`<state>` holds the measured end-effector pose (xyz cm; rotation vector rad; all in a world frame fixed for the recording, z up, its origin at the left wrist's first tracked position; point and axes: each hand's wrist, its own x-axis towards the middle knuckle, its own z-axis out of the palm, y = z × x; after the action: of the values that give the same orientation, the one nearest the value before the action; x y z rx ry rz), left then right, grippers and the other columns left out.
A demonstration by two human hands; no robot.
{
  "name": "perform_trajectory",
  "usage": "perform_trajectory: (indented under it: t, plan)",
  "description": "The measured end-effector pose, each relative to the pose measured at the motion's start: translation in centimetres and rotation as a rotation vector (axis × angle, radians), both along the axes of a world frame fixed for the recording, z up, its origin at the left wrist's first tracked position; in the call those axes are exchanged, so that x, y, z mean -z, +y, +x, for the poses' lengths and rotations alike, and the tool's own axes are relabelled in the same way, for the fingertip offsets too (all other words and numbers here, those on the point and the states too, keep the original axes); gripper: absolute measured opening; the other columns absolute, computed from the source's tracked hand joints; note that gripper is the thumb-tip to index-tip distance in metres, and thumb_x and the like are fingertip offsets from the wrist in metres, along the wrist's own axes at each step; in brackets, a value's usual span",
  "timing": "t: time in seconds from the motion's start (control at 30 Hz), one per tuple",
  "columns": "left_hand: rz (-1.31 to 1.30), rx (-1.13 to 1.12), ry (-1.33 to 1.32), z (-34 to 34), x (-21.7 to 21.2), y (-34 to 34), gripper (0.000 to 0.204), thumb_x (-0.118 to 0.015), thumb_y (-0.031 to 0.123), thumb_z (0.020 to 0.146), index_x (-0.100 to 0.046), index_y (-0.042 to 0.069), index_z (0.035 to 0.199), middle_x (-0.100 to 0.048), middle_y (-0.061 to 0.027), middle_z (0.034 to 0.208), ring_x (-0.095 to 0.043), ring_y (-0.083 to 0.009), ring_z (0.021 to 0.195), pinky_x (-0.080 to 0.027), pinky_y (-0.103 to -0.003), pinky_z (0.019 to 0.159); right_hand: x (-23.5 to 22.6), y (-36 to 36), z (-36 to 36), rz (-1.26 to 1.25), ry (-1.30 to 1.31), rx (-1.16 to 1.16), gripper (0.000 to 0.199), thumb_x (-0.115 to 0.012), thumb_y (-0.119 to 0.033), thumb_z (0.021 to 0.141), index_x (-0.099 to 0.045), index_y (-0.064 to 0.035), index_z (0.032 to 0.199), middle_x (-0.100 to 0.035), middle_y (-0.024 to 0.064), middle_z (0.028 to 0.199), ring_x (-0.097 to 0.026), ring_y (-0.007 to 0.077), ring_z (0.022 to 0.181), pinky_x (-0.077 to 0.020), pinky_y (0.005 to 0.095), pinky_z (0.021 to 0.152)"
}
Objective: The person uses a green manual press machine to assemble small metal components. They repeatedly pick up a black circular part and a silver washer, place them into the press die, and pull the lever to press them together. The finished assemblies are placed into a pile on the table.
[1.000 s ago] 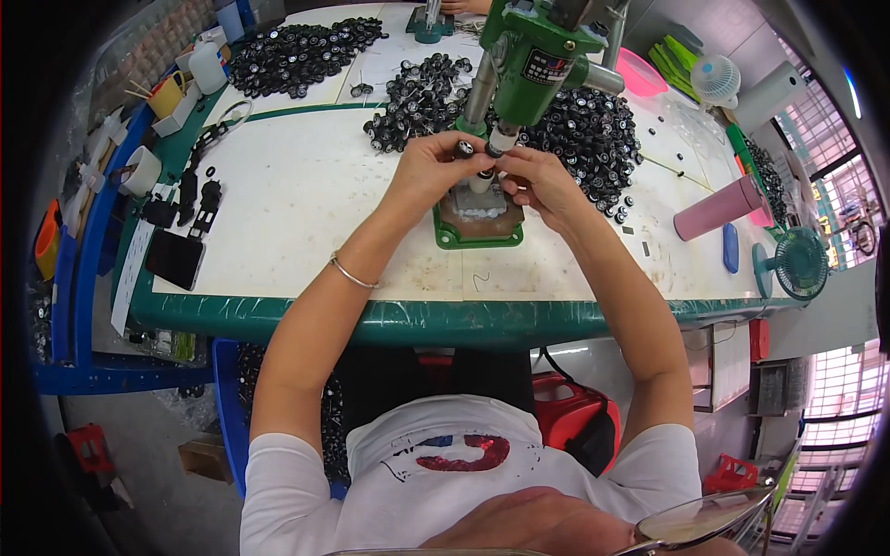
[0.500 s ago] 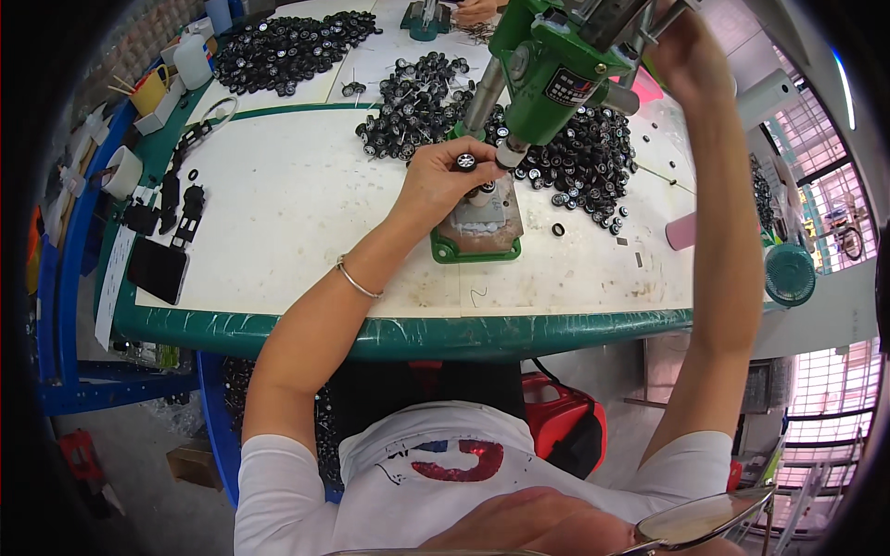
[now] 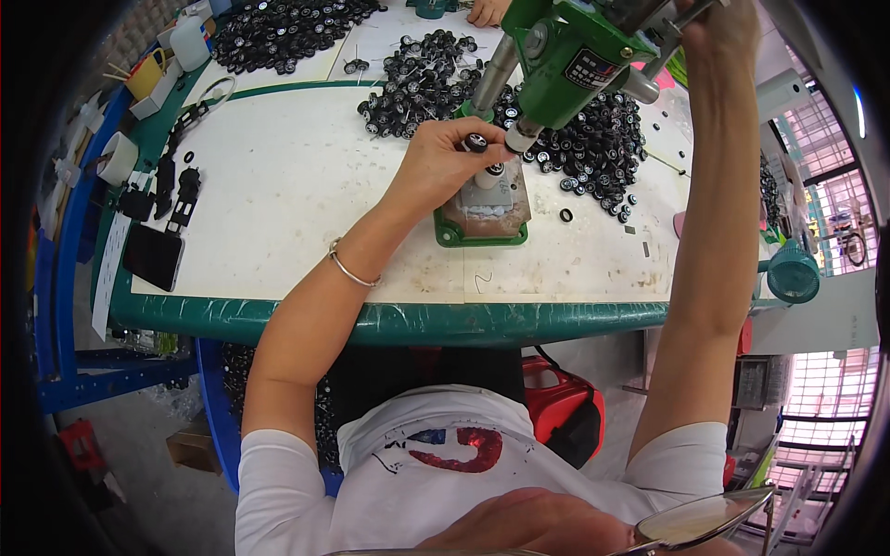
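My left hand [image 3: 438, 165] reaches over a green hand press, its fingers pinched on a small black toy wheel [image 3: 476, 143] with a silver hub. Just below, another wheel [image 3: 495, 170] sits on the pale post standing on the press base [image 3: 482, 228]. The white-tipped press ram [image 3: 519, 139] is beside my fingertips, with a dark piece at its lower end. Up at the right, my right hand [image 3: 723, 42] is raised and closed round the lever [image 3: 681, 20] of the green press head [image 3: 577, 69]. Its fingers are partly hidden.
Heaps of black wheels lie behind the press [image 3: 603, 148] and at the far left [image 3: 278, 37], some with thin axles [image 3: 426, 69]. A phone [image 3: 153, 257] and black plastic parts [image 3: 185, 199] rest at the left. Another person's hand [image 3: 487, 12] shows at the far edge.
The whole view has shifted slightly. My left hand still pinches the wheel by the ram, and my right hand stays up on the lever, appearing a little farther right.
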<state>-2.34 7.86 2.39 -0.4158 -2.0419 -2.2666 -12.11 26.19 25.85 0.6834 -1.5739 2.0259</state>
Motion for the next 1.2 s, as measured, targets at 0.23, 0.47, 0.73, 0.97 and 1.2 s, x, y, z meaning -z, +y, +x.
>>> perform_trajectory:
  t: [0.23,0.47,0.73,0.97,1.2]
  plan:
    - [0.037,0.023,0.024,-0.3,0.2,0.6,0.012,-0.073,0.009,0.079,-0.073,0.004,0.09,-0.065,0.0027,0.073,-0.05,-0.0039,0.062,-0.042,-0.021,0.058,-1.6,7.2,-4.0,-0.036,-0.164,-0.455,0.024,-0.062,-0.031,0.09,-0.05,-0.0155,0.077,-0.035,-0.0108,0.054,-0.028,-0.0002,0.037,-0.0182,0.0168,0.032]
    - [0.042,0.01,-0.011,-0.2,0.3,0.3,0.013,-0.073,0.009,0.079,-0.072,0.004,0.091,-0.066,0.0022,0.075,-0.052,-0.0032,0.063,-0.044,-0.021,0.059,0.1,1.4,-2.6,0.023,-0.002,-0.162,0.021,-0.061,-0.028,0.091,-0.051,-0.0152,0.078,-0.038,-0.0095,0.054,-0.033,0.0016,0.038,-0.0227,0.017,0.033]
    - [0.058,0.036,-0.006,-0.1,0.6,0.0,0.013,-0.073,0.01,0.08,-0.072,0.005,0.091,-0.065,0.003,0.076,-0.052,-0.0025,0.063,-0.045,-0.02,0.06,0.7,-0.5,-0.3,-0.059,0.018,-0.017,0.021,-0.061,-0.028,0.091,-0.051,-0.0138,0.079,-0.039,-0.0091,0.055,-0.034,0.001,0.04,-0.023,0.0153,0.035]
    - [0.058,0.039,0.006,-0.1,0.6,0.4,0.013,-0.073,0.009,0.08,-0.071,0.004,0.092,-0.066,0.0024,0.077,-0.053,-0.0025,0.064,-0.045,-0.02,0.06,0.4,0.8,2.9,-0.021,0.18,0.005,0.024,-0.062,-0.03,0.09,-0.05,-0.0127,0.078,-0.033,-0.0101,0.054,-0.027,0.0022,0.038,-0.0201,0.0164,0.034]
    - [0.045,0.027,0.026,0.1,0.8,0.1,0.013,-0.072,0.009,0.08,-0.071,0.002,0.092,-0.067,-0.0003,0.08,-0.056,-0.0039,0.067,-0.047,-0.021,0.062,2.6,-0.8,8.9,-0.122,0.396,0.145,0.022,-0.046,-0.015,0.079,-0.034,-0.0118,0.061,-0.022,-0.0013,0.05,-0.015,0.009,0.044,-0.0137,0.0267,0.044]
